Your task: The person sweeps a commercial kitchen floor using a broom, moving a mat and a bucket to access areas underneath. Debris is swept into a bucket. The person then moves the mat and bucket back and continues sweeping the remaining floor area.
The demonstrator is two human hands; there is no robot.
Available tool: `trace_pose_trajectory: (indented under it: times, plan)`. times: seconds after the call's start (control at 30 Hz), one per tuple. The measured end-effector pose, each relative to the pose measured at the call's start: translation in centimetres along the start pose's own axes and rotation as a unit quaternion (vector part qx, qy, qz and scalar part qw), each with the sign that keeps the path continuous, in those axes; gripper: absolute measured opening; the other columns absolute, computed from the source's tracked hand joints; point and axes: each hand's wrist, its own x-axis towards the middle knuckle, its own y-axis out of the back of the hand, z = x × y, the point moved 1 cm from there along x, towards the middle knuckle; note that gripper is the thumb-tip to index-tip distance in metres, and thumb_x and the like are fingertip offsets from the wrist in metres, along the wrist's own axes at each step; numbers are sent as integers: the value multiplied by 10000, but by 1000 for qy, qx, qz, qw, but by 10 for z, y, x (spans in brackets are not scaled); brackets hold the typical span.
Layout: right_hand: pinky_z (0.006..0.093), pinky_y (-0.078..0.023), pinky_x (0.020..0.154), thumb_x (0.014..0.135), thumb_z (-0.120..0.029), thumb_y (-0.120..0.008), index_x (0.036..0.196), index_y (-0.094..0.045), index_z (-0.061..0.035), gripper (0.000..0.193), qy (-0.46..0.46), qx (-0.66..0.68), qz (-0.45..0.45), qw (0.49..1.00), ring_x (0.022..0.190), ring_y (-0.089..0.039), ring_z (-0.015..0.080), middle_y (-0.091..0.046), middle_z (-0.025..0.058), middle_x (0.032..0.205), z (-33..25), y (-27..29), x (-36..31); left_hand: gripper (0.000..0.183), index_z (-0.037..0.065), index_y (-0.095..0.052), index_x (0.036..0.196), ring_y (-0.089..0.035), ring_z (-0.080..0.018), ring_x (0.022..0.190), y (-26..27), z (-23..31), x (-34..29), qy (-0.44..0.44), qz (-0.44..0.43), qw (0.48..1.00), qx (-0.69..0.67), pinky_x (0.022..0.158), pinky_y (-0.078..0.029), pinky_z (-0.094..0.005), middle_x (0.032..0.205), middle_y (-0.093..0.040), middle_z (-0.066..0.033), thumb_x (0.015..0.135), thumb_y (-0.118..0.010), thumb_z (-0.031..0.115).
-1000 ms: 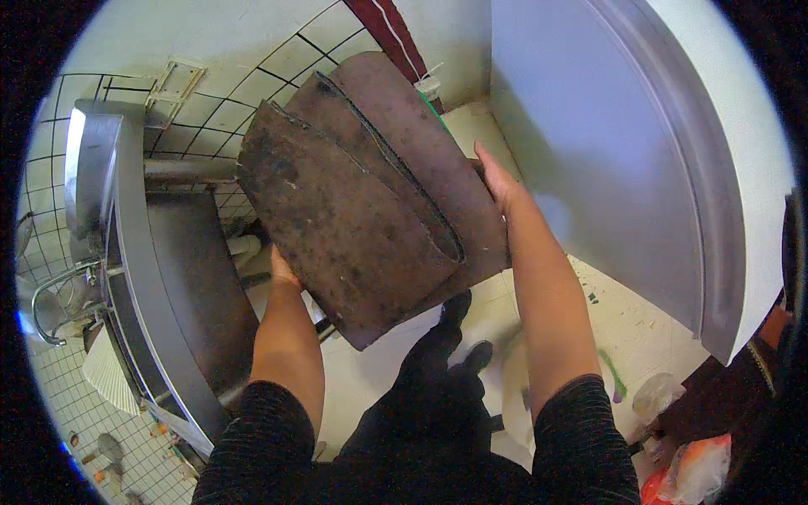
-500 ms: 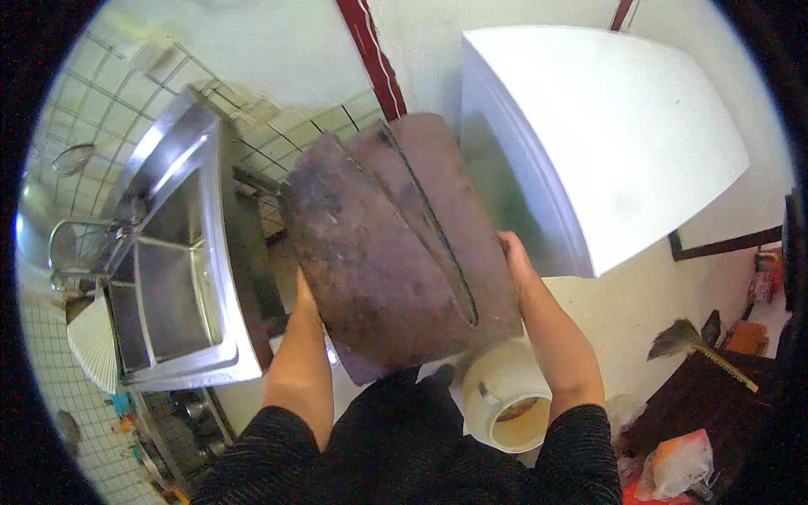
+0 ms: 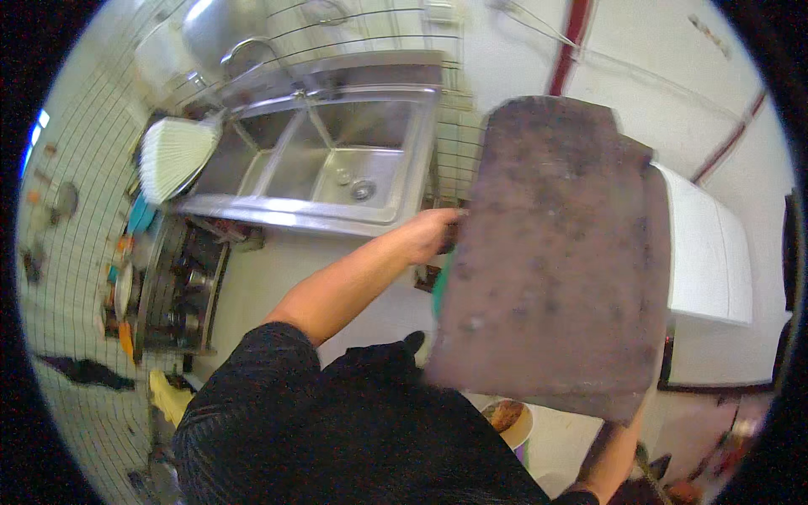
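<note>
A large flat brown mat (image 3: 564,252), stained and seemingly folded, is held up in front of me and tilted. My left hand (image 3: 433,234) grips its left edge, with the fingertips hidden behind it. At the lower right corner my right forearm (image 3: 610,459) runs up to the mat, and the right hand is hidden behind it. A bit of something green (image 3: 439,286) shows behind the left edge.
A steel sink (image 3: 396,206) with basins stands on the left against the tiled wall. A pale pleated object (image 3: 174,160) is at its left end. Right of the mat stands a white appliance (image 3: 711,248). Below lies a pale round container (image 3: 523,431).
My view has turned left, bringing the sink nearer the middle. The mat has swung to the right and turned, so its long slit no longer shows. My right hand has gone behind it.
</note>
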Motion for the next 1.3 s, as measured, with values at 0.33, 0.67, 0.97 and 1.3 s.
trace_pose_trajectory:
  times: [0.33, 0.67, 0.97, 1.3]
  plan:
    - [365, -483, 790, 841, -408, -439, 1091, -561, -42, 459, 222, -189, 20, 956, 894, -581, 232, -604, 105, 1027, -112, -146, -135, 175, 89, -547, 625, -444, -171, 437, -74, 173, -98, -276, -198, 939, 55, 432, -364, -303, 553, -504, -43, 747, -613, 195]
    - [361, -493, 779, 846, -412, -439, 1092, -558, -44, 459, 438, -248, -118, 856, 879, -588, 231, -606, 104, 1022, -148, -432, -205, 192, 11, -520, 878, -582, -251, 694, 64, 424, -240, -481, -256, 836, 68, 691, -506, -373, 718, -557, -124, 800, -525, 186]
    - [358, -502, 769, 850, -417, -439, 1093, -555, -46, 458, 473, -142, -289, 821, 867, -594, 231, -607, 103, 1017, -109, -671, -144, 217, 70, -511, 779, -533, -198, 613, 322, 476, -373, -553, 69, 819, 137, 579, -476, -321, 662, -515, -57, 843, -450, 268]
    - [384, -502, 640, 885, -382, -391, 936, -578, -76, 362, 339, -7, -437, 833, 708, -593, 241, -609, 97, 823, -79, -837, -85, 210, 36, -521, 847, -546, -214, 659, 481, 476, -386, -518, 314, 694, 388, 609, -475, -328, 720, -539, -79, 828, -494, 244]
